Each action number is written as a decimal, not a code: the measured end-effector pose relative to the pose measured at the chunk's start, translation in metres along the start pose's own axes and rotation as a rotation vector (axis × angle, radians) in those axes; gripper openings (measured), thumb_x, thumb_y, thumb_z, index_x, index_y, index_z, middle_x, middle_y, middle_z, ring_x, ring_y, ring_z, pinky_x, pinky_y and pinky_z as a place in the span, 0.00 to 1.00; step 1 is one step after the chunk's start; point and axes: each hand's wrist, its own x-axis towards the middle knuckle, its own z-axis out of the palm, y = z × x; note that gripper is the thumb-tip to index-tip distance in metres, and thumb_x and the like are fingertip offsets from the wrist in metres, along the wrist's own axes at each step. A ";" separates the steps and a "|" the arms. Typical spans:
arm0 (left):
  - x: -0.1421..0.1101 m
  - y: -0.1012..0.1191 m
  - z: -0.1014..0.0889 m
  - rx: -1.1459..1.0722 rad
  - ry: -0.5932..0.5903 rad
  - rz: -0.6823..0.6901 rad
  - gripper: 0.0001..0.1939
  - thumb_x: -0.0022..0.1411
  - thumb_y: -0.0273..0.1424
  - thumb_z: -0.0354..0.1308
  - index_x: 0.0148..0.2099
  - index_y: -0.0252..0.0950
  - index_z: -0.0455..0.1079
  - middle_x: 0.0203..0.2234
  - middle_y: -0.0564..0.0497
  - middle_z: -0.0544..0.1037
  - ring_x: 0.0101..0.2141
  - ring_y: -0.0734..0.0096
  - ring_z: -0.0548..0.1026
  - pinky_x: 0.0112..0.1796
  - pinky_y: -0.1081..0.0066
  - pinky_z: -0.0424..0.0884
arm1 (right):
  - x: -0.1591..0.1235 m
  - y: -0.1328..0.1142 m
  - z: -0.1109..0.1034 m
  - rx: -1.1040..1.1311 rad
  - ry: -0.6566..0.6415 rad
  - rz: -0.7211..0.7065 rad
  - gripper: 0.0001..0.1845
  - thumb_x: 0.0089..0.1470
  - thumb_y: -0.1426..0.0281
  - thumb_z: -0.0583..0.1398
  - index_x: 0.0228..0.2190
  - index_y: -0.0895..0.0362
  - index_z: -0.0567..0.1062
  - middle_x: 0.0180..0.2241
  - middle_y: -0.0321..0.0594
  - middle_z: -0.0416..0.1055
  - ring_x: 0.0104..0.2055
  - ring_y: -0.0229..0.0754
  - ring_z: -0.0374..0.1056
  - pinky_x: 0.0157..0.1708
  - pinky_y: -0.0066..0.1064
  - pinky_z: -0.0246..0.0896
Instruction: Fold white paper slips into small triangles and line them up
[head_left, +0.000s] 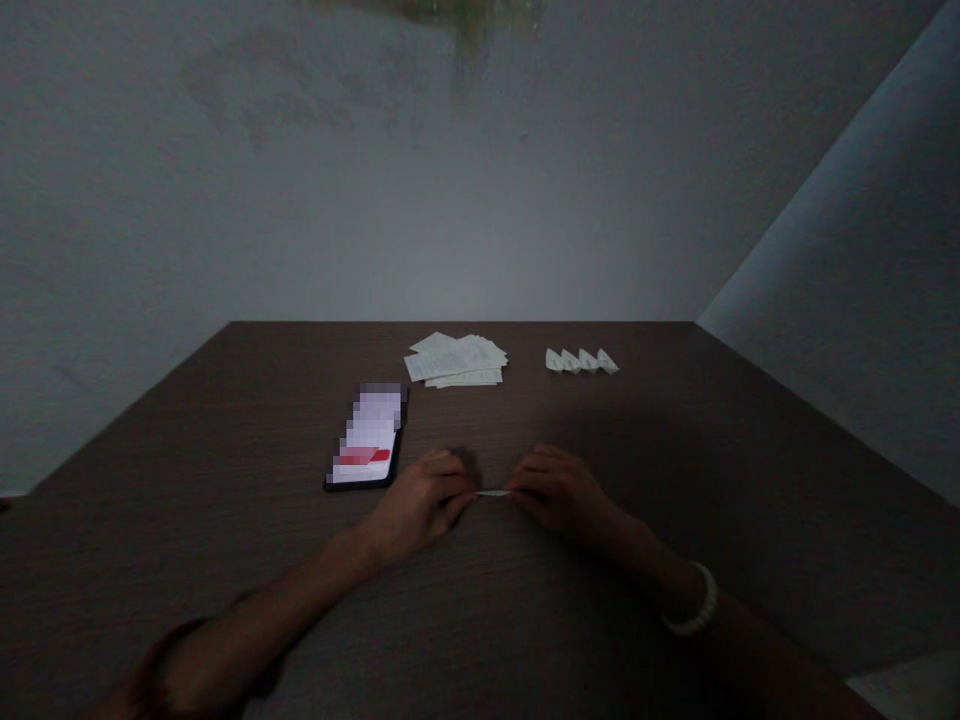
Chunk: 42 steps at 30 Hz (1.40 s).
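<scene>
Far left, on dark wood-grain table [225,440]: phone [365,440], face up, screen lit, lying flat just left of and slightly beyond left hand, not touched. Left hand [420,505] next, resting on tabletop, knuckles up, fingers curled in tight, thumb + forefinger tips pinched on left end of small white paper strip [493,493]. Strip itself dead centre betw. both hands, low over table, close to near edge, only a thin sliver visible; folded or flat, can't tell. Right hand [559,490] mirrors left: fingers bent, tips closed on strip's right end, other fingers tucked under; white bead bracelet [694,605] on that wrist. Both grips narrow, fingertips nearly meeting across the strip. Further back, well apart from hands: loose stack of printed paper slips [455,362], fanned untidily, beyond phone + slightly right of it. Right of stack, sep. by bare wood: row of four small folded paper pieces [582,361], side by side, touching or nearly so. Lighting dim, fine detail of fingers hard to make out.
</scene>
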 end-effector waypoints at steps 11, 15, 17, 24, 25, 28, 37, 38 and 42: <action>-0.001 0.008 -0.004 0.154 -0.105 0.009 0.12 0.67 0.27 0.49 0.39 0.32 0.75 0.33 0.45 0.71 0.36 0.64 0.68 0.36 0.65 0.68 | -0.004 -0.004 -0.015 -0.177 -0.126 -0.050 0.13 0.58 0.76 0.56 0.43 0.54 0.74 0.40 0.41 0.70 0.41 0.43 0.61 0.42 0.35 0.58; -0.001 0.008 -0.004 0.162 -0.120 0.005 0.13 0.68 0.29 0.48 0.39 0.33 0.74 0.33 0.45 0.70 0.36 0.64 0.68 0.37 0.64 0.69 | -0.005 -0.007 -0.016 -0.144 -0.123 0.001 0.11 0.57 0.73 0.57 0.42 0.55 0.74 0.40 0.43 0.68 0.41 0.44 0.60 0.41 0.36 0.59; -0.001 0.008 -0.003 0.178 -0.130 -0.002 0.13 0.68 0.29 0.48 0.41 0.33 0.74 0.34 0.45 0.69 0.37 0.64 0.68 0.37 0.64 0.69 | -0.004 -0.009 -0.015 -0.146 -0.132 -0.004 0.12 0.57 0.73 0.57 0.43 0.55 0.74 0.41 0.43 0.68 0.42 0.44 0.60 0.41 0.37 0.58; 0.002 0.010 -0.006 0.268 -0.183 -0.014 0.13 0.67 0.28 0.48 0.46 0.34 0.73 0.34 0.45 0.68 0.36 0.62 0.67 0.36 0.63 0.67 | -0.002 -0.009 -0.011 -0.113 -0.138 -0.003 0.17 0.56 0.75 0.56 0.47 0.53 0.72 0.40 0.44 0.65 0.41 0.44 0.60 0.42 0.38 0.57; 0.002 0.011 -0.006 0.281 -0.188 -0.018 0.13 0.67 0.29 0.48 0.46 0.35 0.73 0.34 0.45 0.67 0.36 0.62 0.67 0.35 0.63 0.67 | -0.001 -0.010 -0.012 -0.110 -0.141 -0.004 0.17 0.55 0.75 0.56 0.47 0.53 0.72 0.40 0.44 0.65 0.41 0.44 0.60 0.42 0.37 0.56; 0.003 0.011 -0.006 0.305 -0.204 -0.027 0.13 0.68 0.29 0.47 0.47 0.35 0.73 0.34 0.45 0.67 0.36 0.62 0.66 0.36 0.62 0.66 | 0.000 -0.011 -0.012 -0.125 -0.163 -0.019 0.21 0.55 0.76 0.56 0.50 0.51 0.71 0.40 0.44 0.65 0.41 0.45 0.59 0.42 0.38 0.55; 0.001 0.010 -0.007 0.300 -0.150 -0.023 0.13 0.66 0.30 0.49 0.41 0.34 0.75 0.33 0.45 0.69 0.36 0.61 0.67 0.36 0.63 0.67 | -0.005 -0.008 -0.014 -0.122 -0.117 0.087 0.16 0.55 0.74 0.58 0.45 0.51 0.75 0.39 0.42 0.65 0.41 0.44 0.60 0.40 0.37 0.54; 0.000 0.010 -0.007 0.300 -0.133 -0.021 0.13 0.66 0.30 0.49 0.41 0.34 0.75 0.32 0.45 0.69 0.35 0.62 0.67 0.35 0.63 0.67 | -0.007 -0.006 -0.016 -0.126 -0.113 0.103 0.15 0.55 0.74 0.58 0.44 0.52 0.76 0.39 0.42 0.66 0.41 0.45 0.60 0.41 0.37 0.54; -0.003 0.005 -0.006 0.255 -0.100 -0.027 0.12 0.65 0.31 0.51 0.39 0.34 0.76 0.30 0.46 0.69 0.34 0.62 0.66 0.34 0.64 0.67 | -0.012 0.000 -0.022 -0.133 -0.082 0.139 0.10 0.54 0.72 0.59 0.39 0.53 0.78 0.37 0.43 0.67 0.40 0.45 0.61 0.39 0.37 0.55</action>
